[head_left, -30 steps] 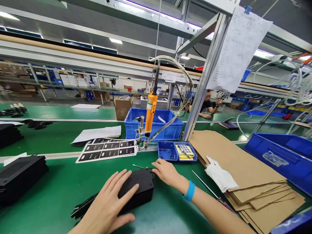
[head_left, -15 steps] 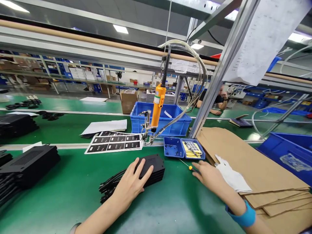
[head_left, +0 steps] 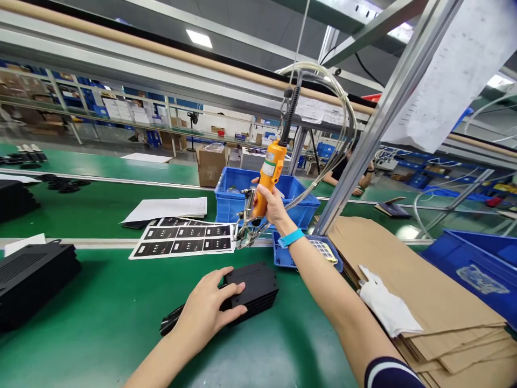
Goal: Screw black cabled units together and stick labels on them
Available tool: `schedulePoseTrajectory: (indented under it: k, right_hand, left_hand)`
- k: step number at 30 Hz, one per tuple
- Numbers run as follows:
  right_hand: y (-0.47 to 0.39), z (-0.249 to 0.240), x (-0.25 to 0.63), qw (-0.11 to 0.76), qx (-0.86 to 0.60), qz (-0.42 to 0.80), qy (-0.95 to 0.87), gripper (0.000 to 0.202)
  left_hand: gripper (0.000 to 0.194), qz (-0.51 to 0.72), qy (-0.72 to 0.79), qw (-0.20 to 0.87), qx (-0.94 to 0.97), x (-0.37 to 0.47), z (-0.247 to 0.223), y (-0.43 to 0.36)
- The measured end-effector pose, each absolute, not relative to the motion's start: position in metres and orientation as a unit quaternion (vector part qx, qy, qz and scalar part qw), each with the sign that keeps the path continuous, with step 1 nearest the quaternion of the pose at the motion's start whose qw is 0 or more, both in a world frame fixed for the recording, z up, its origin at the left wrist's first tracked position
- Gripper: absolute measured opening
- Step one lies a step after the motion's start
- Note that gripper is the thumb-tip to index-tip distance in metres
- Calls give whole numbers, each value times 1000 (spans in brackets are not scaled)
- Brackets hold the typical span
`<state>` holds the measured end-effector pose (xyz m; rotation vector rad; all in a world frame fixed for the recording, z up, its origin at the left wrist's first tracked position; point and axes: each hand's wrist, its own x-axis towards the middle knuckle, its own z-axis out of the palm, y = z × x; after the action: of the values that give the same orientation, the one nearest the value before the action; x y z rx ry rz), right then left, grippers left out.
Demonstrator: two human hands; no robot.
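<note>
My left hand (head_left: pixel 208 302) grips the near-left end of a black vented box (head_left: pixel 258 283), fingers on its top and thumb along the side. A bundle of black cables (head_left: pixel 171 321) comes out beyond that hand, partly hidden by it. My right hand (head_left: pixel 271 203) is wrapped round the orange body of a hanging electric screwdriver (head_left: pixel 271 164). The tool leans to the right at the top, and its tip with metal fittings (head_left: pixel 244 223) is above the bench. Below my right wrist is a small blue tray (head_left: pixel 285 257) with small dark pieces, partly covered by my forearm.
Printed label sheets (head_left: pixel 181 240) lie at the left of the tool, with a large blue bin (head_left: pixel 230 205) behind. Cardboard sheets (head_left: pixel 388 253) and a white glove (head_left: pixel 388 307) lie right. More black boxes (head_left: pixel 36 275) stand left. A metal post (head_left: pixel 363 145) rises behind the tray.
My right hand has left the small yellow-ended tool on the bench and taken hold of the electric screwdriver, which now tilts. My left hand stays on the black box, its fingers more bent.
</note>
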<state>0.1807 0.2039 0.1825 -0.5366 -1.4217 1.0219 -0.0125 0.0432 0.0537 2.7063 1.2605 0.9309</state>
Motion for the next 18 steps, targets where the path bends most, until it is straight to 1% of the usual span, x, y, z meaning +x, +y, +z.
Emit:
schedulePoseTrajectory:
  k: [2, 7, 11, 18]
  right_hand:
    - [191, 186, 177, 636, -243, 432, -591, 46]
    - [151, 218, 187, 685, -259, 395, -555, 53]
    - [131, 232, 199, 685, -269, 367, -569, 51]
    - [125, 220, 202, 677, -305, 348, -572, 54]
  left_hand:
    - [33, 302, 409, 6, 861, -10, 53, 42]
    - [33, 309, 422, -3, 852, -8, 55, 40]
    - [34, 311, 421, -8, 852, -7, 57, 38]
    - [34, 318, 413, -8, 853, -7, 57, 39]
